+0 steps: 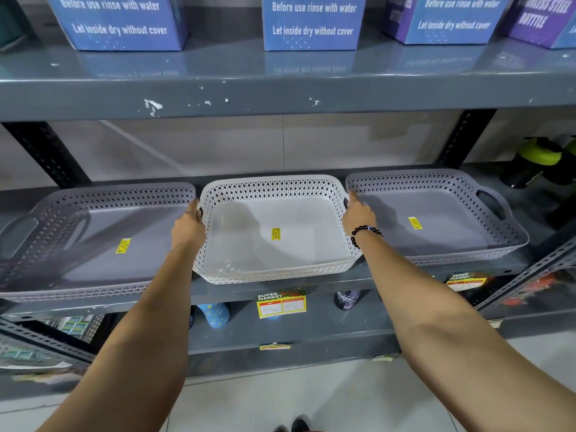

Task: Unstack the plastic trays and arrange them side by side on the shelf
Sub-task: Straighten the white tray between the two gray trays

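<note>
Three perforated plastic trays stand side by side on the grey shelf (280, 291). The white tray (243, 254) is in the middle, with a purple-grey tray (93, 269) to its left and another purple-grey tray (452, 244) to its right. Each has a yellow price sticker on its floor. My left hand (188, 227) grips the white tray's left handle, and my right hand (358, 215), with a dark bead bracelet at the wrist, grips its right handle. The white tray's front edge overhangs the shelf lip slightly.
Blue and purple bottle boxes (311, 23) line the upper shelf. Dark bottles with green lids (536, 160) stand right of the trays. A slanted metal brace (46, 151) crosses the back left. Price tags (280, 305) hang on the shelf edge, with bottles below.
</note>
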`<state>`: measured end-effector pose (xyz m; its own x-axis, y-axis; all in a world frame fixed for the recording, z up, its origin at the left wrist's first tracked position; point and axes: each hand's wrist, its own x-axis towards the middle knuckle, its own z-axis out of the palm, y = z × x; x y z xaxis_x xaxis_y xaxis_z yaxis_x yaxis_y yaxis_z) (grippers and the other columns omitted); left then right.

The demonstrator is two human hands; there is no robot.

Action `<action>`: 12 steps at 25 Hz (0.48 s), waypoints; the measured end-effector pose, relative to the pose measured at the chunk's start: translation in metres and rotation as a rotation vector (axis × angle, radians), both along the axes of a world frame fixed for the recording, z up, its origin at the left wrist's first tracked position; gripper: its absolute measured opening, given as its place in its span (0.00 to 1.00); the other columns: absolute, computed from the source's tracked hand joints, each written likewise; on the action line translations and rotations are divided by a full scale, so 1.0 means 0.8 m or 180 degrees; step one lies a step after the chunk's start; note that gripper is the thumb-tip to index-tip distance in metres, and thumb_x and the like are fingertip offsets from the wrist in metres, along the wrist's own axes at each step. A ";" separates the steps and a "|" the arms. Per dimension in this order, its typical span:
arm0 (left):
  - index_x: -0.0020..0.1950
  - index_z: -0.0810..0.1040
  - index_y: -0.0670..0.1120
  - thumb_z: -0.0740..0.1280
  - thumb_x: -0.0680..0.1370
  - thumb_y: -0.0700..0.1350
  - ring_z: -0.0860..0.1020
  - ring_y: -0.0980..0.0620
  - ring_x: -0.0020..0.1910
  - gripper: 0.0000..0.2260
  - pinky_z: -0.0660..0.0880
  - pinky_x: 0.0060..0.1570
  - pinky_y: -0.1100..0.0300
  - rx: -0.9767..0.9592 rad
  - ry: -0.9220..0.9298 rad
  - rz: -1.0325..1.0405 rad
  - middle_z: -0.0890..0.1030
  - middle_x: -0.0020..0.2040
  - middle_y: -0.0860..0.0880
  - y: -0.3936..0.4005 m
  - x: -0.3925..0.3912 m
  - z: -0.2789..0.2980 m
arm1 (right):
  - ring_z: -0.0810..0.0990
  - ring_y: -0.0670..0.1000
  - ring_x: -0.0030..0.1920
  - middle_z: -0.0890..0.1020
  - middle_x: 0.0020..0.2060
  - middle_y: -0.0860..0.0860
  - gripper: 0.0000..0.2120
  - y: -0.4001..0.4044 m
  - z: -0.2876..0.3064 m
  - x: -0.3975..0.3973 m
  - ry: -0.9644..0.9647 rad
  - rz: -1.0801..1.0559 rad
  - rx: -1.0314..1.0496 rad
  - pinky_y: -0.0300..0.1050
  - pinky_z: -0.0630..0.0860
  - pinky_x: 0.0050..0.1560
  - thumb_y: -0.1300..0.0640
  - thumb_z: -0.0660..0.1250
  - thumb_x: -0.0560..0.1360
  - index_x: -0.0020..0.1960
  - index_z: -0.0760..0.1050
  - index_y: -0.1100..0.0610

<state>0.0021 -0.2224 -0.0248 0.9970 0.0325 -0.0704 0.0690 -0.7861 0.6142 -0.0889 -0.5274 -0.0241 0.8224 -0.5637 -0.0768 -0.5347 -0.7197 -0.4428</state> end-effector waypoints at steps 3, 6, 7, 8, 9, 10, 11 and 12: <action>0.75 0.61 0.52 0.48 0.83 0.42 0.76 0.35 0.56 0.20 0.75 0.50 0.46 -0.0009 0.0011 -0.0006 0.77 0.60 0.33 0.000 0.000 0.000 | 0.78 0.64 0.57 0.77 0.57 0.65 0.29 0.000 -0.002 0.000 -0.0030 -0.0013 -0.0013 0.53 0.76 0.54 0.68 0.54 0.79 0.77 0.50 0.57; 0.75 0.62 0.51 0.48 0.83 0.42 0.76 0.35 0.56 0.20 0.74 0.48 0.48 -0.0020 0.0006 0.0007 0.77 0.60 0.33 0.001 -0.001 -0.001 | 0.77 0.64 0.58 0.77 0.57 0.65 0.29 0.000 -0.003 0.000 -0.0003 -0.0012 -0.0054 0.54 0.76 0.54 0.67 0.54 0.79 0.77 0.50 0.57; 0.75 0.62 0.50 0.48 0.83 0.42 0.76 0.35 0.57 0.20 0.74 0.49 0.47 -0.0017 -0.0010 0.0011 0.77 0.60 0.33 0.001 -0.001 -0.002 | 0.76 0.64 0.59 0.77 0.57 0.65 0.29 0.000 -0.003 0.000 0.0002 -0.0012 -0.0062 0.54 0.76 0.54 0.67 0.54 0.79 0.77 0.50 0.56; 0.75 0.62 0.50 0.48 0.83 0.42 0.75 0.35 0.57 0.20 0.73 0.51 0.47 -0.0006 -0.0027 0.0010 0.77 0.60 0.33 0.001 -0.001 -0.002 | 0.76 0.64 0.59 0.77 0.57 0.65 0.29 0.000 -0.003 0.000 0.0009 -0.0012 -0.0066 0.54 0.76 0.55 0.67 0.54 0.79 0.77 0.50 0.56; 0.75 0.62 0.50 0.48 0.83 0.42 0.75 0.35 0.58 0.20 0.73 0.52 0.47 0.0012 -0.0049 -0.0003 0.77 0.61 0.33 0.001 -0.001 -0.003 | 0.77 0.64 0.58 0.78 0.57 0.65 0.29 0.001 -0.003 0.000 0.0008 -0.0009 -0.0082 0.54 0.76 0.54 0.67 0.54 0.79 0.77 0.50 0.56; 0.75 0.62 0.49 0.48 0.83 0.42 0.75 0.35 0.58 0.20 0.73 0.53 0.46 0.0031 -0.0060 -0.0019 0.77 0.61 0.33 0.002 -0.001 -0.003 | 0.77 0.64 0.58 0.78 0.57 0.65 0.29 0.001 -0.004 0.000 0.0011 -0.0008 -0.0097 0.54 0.76 0.54 0.67 0.54 0.79 0.77 0.50 0.56; 0.75 0.62 0.49 0.48 0.83 0.41 0.75 0.34 0.58 0.20 0.73 0.52 0.47 0.0042 -0.0066 -0.0034 0.77 0.61 0.33 0.002 -0.001 -0.003 | 0.77 0.64 0.58 0.78 0.56 0.65 0.29 0.001 -0.004 0.000 0.0012 -0.0008 -0.0106 0.54 0.77 0.54 0.67 0.54 0.79 0.77 0.50 0.56; 0.74 0.62 0.49 0.48 0.83 0.41 0.76 0.34 0.57 0.20 0.73 0.51 0.47 0.0052 -0.0067 -0.0047 0.77 0.61 0.33 0.002 -0.001 -0.003 | 0.77 0.64 0.58 0.78 0.56 0.65 0.29 0.000 -0.005 0.000 0.0012 -0.0016 -0.0101 0.54 0.77 0.54 0.67 0.54 0.79 0.77 0.50 0.56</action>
<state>0.0014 -0.2209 -0.0271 0.9986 0.0188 -0.0489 0.0445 -0.7969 0.6024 -0.0891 -0.5270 -0.0279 0.8194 -0.5699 -0.0619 -0.5399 -0.7308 -0.4177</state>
